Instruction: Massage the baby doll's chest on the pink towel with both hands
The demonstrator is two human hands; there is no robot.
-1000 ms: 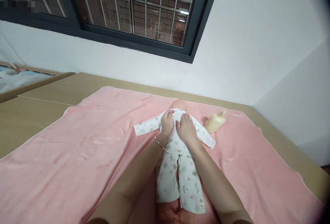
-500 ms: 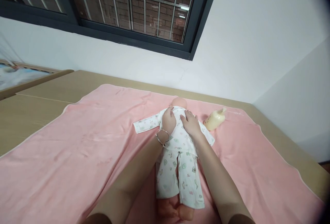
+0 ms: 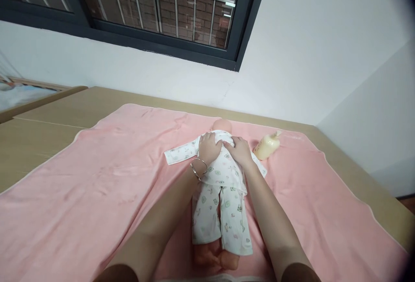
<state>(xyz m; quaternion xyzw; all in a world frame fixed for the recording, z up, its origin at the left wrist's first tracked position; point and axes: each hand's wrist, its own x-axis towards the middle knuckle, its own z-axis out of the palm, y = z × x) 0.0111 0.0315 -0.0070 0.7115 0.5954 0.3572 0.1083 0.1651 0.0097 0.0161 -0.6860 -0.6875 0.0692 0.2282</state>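
Note:
A baby doll (image 3: 223, 171) in a white printed top and trousers lies stretched out, with its head (image 3: 222, 125) toward the wall and its bare feet nearest me. Both my hands rest on the upper part of its top. My left hand (image 3: 209, 148), with a bracelet (image 3: 199, 168) at the wrist, lies flat near the left shoulder. On the other shoulder is my right hand (image 3: 240, 150), its fingers spread on the cloth. The two thumbs point inward and almost meet at the middle of the torso.
A pale yellow pump bottle (image 3: 267, 146) lies tilted to the doll's right. Beneath is a pink blanket (image 3: 123, 178) over a wooden surface (image 3: 65, 104). A white wall (image 3: 285, 57) and a barred window (image 3: 155, 14) stand behind.
My left hand has turned and flattened, its thumb now pointing inward. My right thumb has come closer to the left one. The view has shifted slightly; the doll lies as before.

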